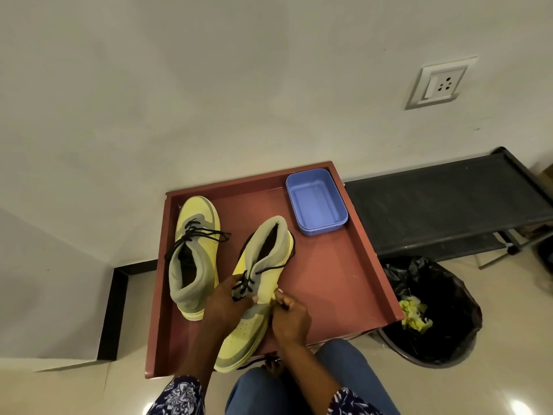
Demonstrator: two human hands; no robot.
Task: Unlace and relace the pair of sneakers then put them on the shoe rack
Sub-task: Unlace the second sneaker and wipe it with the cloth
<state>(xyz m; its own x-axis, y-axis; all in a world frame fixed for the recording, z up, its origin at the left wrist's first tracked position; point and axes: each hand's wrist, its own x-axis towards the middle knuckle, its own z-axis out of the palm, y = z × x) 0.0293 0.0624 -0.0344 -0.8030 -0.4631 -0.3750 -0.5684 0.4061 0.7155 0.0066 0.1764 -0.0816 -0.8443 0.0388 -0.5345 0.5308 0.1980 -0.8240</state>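
Under the left hand (pixel 229 301) fingers, the near sneaker's (pixel 257 292) black lace (pixel 244 284).

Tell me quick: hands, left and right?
Left hand: holding the nearer sneaker at its laces.
Right hand: fingers curled, pinching the sneaker's side.

I see dark navy sleeves (pixel 179 395) with a white floral or paisley print, ending short of the wrist on both arms, forearms bare. Blue denim jeans (pixel 263 390) cover both knees. No rings, watch or bracelet that I can see.
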